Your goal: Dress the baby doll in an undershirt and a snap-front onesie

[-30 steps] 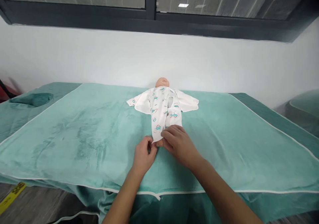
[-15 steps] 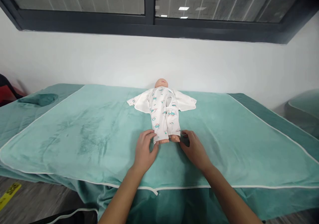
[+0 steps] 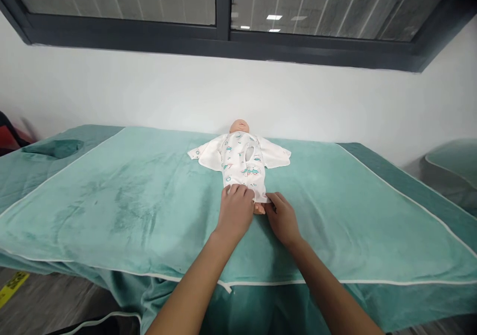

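A baby doll [image 3: 240,126] lies on its back on a teal blanket [image 3: 130,210], head toward the wall. It wears a white printed romper [image 3: 244,163] with the sleeves spread out to both sides. My left hand [image 3: 235,211] lies over the doll's left leg, fingers curled down onto the romper's leg. My right hand [image 3: 282,216] pinches the hem of the other romper leg beside a bare doll foot [image 3: 259,209].
The blanket has a white piped edge [image 3: 335,282] and hangs over the table's near side. A folded teal cloth [image 3: 55,147] lies at the far left. A white wall and a dark window frame [image 3: 223,37] stand behind. Another teal-covered surface [image 3: 456,158] sits at the right.
My left hand has moved up from beside the foot onto the doll's leg. My right hand came off the leg, went to the right, then closed on the hem.
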A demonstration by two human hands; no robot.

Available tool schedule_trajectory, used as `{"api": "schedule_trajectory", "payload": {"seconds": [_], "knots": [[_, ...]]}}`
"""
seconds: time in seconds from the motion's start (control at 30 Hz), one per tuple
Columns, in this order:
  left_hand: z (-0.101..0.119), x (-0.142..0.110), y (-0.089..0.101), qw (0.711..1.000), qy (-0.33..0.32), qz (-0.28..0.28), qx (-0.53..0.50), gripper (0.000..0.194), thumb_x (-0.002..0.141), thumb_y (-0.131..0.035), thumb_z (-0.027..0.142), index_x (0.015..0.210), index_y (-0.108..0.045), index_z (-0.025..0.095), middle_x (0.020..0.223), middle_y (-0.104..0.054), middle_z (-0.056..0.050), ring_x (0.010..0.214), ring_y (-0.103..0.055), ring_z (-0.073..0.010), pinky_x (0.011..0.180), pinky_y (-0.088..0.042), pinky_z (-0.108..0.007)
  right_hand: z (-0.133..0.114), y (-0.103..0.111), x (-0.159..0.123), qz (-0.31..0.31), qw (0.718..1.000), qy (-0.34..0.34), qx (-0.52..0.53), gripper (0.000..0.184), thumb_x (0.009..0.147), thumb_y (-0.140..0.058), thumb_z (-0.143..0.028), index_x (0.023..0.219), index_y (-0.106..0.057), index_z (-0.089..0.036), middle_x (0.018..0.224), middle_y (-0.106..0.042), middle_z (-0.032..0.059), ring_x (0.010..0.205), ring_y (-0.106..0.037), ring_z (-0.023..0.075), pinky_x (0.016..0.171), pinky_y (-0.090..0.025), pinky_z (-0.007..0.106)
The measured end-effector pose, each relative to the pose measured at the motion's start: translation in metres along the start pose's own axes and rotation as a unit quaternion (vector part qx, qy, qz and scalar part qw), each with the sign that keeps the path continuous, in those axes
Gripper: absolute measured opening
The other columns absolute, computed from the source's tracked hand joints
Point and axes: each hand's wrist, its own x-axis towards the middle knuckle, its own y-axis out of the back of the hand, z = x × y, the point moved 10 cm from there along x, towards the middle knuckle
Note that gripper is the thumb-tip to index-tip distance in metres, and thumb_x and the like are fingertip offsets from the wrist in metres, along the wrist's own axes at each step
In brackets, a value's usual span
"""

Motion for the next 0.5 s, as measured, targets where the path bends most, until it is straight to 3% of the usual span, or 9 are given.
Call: {"api": "schedule_trajectory", "payload": {"seconds": [0.17, 0.27, 0.4, 0.5], "knots": [[-0.013, -0.017, 0.007, 0.988, 0.04, 0.059, -0.137, 0.016, 0.08, -0.049, 0.006, 0.086, -0.052, 0.021, 0.093, -0.062, -0.005, 0.094, -0.054, -0.0223, 0.089, -0.044, -0.04, -0.027, 0.031, 0.001, 0.031, 0.997, 0.065, -0.019, 0.028, 0.091, -0.043, -0.019, 0.11, -0.064, -0.023, 0.096, -0.062, 0.0076, 0.086, -0.058, 0.0222, 0.077, -0.047, 0.036], [-0.015, -0.029, 0.012, 0.978, 0.056, 0.082, -0.185, 0.023, 0.075, -0.05, 0.003, 0.089, -0.052, 0.022, 0.104, -0.061, -0.006, 0.103, -0.054, -0.0235, 0.091, -0.044, -0.04, -0.054, 0.048, 0.002, 0.034, 0.991, 0.12, -0.056, 0.029, 0.093, -0.045, -0.022, 0.115, -0.064, -0.023, 0.096, -0.063, 0.0078, 0.088, -0.057, 0.0229, 0.077, -0.047, 0.036], [-0.012, -0.028, 0.02, 0.972, 0.074, 0.102, -0.196, 0.029, 0.08, -0.057, 0.012, 0.107, -0.053, 0.022, 0.12, -0.058, -0.008, 0.113, -0.052, -0.0238, 0.095, -0.044, -0.04, -0.077, 0.044, 0.004, -0.012, 0.983, 0.163, -0.083, 0.027, 0.096, -0.045, -0.022, 0.113, -0.066, -0.021, 0.091, -0.062, 0.0077, 0.086, -0.056, 0.0223, 0.074, -0.046, 0.035], [-0.004, -0.015, 0.016, 0.984, 0.064, 0.061, -0.157, 0.019, 0.087, -0.057, 0.022, 0.106, -0.055, 0.023, 0.106, -0.064, -0.005, 0.103, -0.056, -0.0228, 0.098, -0.042, -0.044, -0.078, 0.038, 0.004, -0.024, 0.983, 0.163, -0.076, 0.027, 0.096, -0.045, -0.021, 0.114, -0.066, -0.022, 0.09, -0.061, 0.0069, 0.086, -0.054, 0.0215, 0.074, -0.046, 0.035]]}}
